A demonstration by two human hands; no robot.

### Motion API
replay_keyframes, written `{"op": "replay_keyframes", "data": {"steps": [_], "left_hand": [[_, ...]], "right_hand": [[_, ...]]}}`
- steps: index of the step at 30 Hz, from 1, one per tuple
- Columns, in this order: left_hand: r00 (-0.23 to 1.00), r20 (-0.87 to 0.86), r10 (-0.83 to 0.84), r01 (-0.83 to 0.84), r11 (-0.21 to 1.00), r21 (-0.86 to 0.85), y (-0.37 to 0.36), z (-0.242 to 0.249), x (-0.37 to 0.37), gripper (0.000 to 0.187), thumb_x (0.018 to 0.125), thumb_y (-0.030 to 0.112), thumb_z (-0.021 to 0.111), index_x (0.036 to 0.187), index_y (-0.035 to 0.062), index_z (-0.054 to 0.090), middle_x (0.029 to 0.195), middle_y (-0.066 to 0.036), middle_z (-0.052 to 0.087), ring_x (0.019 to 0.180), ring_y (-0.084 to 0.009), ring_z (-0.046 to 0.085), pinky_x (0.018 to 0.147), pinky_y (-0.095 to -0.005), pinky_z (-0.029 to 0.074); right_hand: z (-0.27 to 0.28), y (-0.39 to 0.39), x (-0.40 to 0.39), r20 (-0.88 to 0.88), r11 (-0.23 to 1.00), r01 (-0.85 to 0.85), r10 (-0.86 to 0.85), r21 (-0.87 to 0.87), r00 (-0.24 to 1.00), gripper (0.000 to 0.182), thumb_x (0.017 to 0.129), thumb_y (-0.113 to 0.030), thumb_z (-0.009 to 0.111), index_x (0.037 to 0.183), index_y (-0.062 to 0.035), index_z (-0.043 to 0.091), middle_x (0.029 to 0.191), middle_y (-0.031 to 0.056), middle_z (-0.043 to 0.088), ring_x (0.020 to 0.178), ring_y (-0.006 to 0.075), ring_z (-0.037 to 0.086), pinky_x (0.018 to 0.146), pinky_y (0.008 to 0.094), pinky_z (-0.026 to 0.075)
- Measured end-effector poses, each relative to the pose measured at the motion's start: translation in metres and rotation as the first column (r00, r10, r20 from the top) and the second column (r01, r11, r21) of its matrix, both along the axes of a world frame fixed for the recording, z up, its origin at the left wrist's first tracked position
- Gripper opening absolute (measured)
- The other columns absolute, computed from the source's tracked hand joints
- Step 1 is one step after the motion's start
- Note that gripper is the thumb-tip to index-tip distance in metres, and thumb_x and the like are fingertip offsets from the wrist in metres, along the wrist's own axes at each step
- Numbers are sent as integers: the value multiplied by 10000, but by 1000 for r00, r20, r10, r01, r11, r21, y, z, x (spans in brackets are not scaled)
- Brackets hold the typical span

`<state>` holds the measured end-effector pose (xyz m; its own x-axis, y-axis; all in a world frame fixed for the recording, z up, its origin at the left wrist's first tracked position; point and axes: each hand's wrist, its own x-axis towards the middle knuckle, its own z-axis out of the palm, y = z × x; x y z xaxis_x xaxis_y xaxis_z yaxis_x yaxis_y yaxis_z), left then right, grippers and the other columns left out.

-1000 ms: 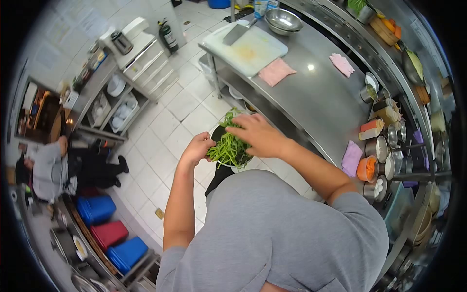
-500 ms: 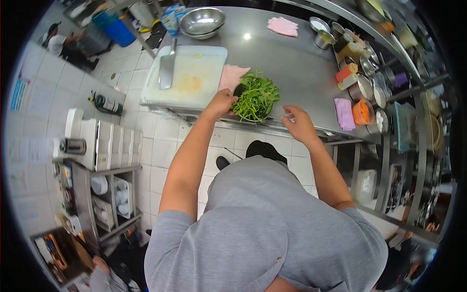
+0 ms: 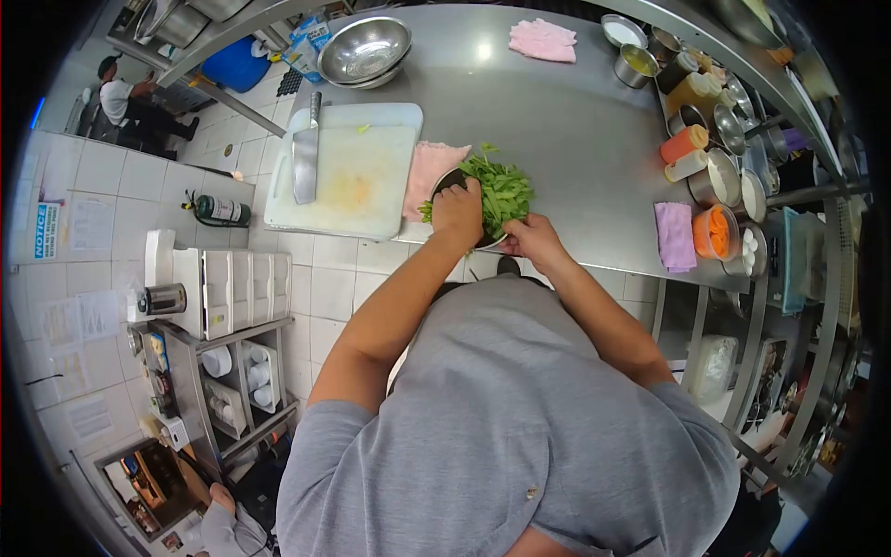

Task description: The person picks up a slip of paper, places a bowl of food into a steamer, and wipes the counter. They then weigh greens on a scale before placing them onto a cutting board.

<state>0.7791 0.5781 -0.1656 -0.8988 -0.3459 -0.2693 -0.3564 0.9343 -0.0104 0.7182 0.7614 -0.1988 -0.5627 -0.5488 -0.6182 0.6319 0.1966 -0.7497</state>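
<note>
**Head view: both hands at a bowl of greens on the steel counter**

Head camera looks down on us at the long stainless steel counter [image 3: 575,139], the largest thing in sight. Next in size comes the white rectangular plastic cutting board [image 3: 357,172] with a broad steel cleaver [image 3: 304,153] lying on it, then the stacked round steel mixing bowls [image 3: 365,51], then a pink folded cloth [image 3: 429,172] just beside our work.

At the counter's near edge sits the small dark round bowl [image 3: 444,181] heaped with loose green leafy stems [image 3: 506,190]. Our left hand [image 3: 458,212] lies over the bowl's near side, fingers curled down onto rim and leaves. Our right hand [image 3: 529,234] touches the near right rim, fingers bent; we cannot tell whether it pinches anything.

We judge the greens light, soft and easily bruised, apt to spill; the bowl's rim looks the firmer hold.

Most of the bowl is hidden under leaves and hands, and our fingertips are too small to read.
</note>
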Motion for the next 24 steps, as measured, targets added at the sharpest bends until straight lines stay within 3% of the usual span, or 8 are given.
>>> {"op": "replay_keyframes", "data": {"steps": [3,7,9,10,13,19,22,24], "left_hand": [[996,69,54,-63,987,145,-10,-8,-10,777,749,324,931,1352,6,558,1131,-217,767,1123,-337,777,975,-446,606],[989,-32,145,-129,945,301,-40,38,-18,683,755,228,897,1330,-11,616,1079,-222,791,1051,-326,798,920,-436,621],[941,-227,251,45,571,819,-69,35,-21,611,744,122,857,1308,-32,682,1150,-185,804,1035,-292,787,928,-398,613],[927,-168,336,62,305,950,-80,39,-23,601,728,54,832,1309,-37,714,1140,-131,804,1001,-225,760,919,-357,600],[924,-80,374,23,154,988,-100,71,-28,561,731,20,817,1282,-34,727,1124,-82,793,987,-185,733,920,-339,589],[915,-26,403,6,52,999,-136,86,-18,452,770,-21,779,1221,-22,739,1087,-63,770,936,-171,715,855,-332,594],[873,-94,479,47,110,993,-170,94,11,419,780,-17,776,1197,-29,738,1076,-51,767,932,-159,712,839,-331,593],[840,-243,485,102,299,949,-197,91,40,578,744,47,820,1304,-23,691,1052,-96,782,923,-239,749,874,-371,612]], "right_hand": [[1,1,-17,-72,996,-87,86,-10,994,218,1012,-153,722,1109,36,676,972,106,730,813,194,762,708,317,632],[9,-7,-37,-186,995,-99,97,2,978,240,1022,-199,753,1072,20,669,927,86,719,793,184,759,687,312,634],[7,-9,-51,-268,995,-86,95,45,959,248,1026,-218,762,1058,9,666,914,78,717,785,183,758,678,317,634],[7,-8,-54,-252,996,-80,89,45,964,229,1036,-214,758,1049,-10,654,918,75,717,779,190,760,676,327,636],[7,-10,-62,-241,998,-43,51,40,969,213,1044,-217,753,1026,-40,636,926,77,718,767,199,762,654,339,629],[5,-20,-68,-256,998,34,-20,51,967,223,1021,-208,755,1055,-5,668,901,91,719,740,191,741,635,320,609],[16,-30,-74,-512,978,116,-12,171,859,274,1018,-206,756,1133,28,673,913,117,734,765,224,744,666,335,602],[27,-47,-78,-964,930,344,41,133,262,318,1018,-204,750,1208,36,669,921,141,749,810,262,751,729,359,602]]}}
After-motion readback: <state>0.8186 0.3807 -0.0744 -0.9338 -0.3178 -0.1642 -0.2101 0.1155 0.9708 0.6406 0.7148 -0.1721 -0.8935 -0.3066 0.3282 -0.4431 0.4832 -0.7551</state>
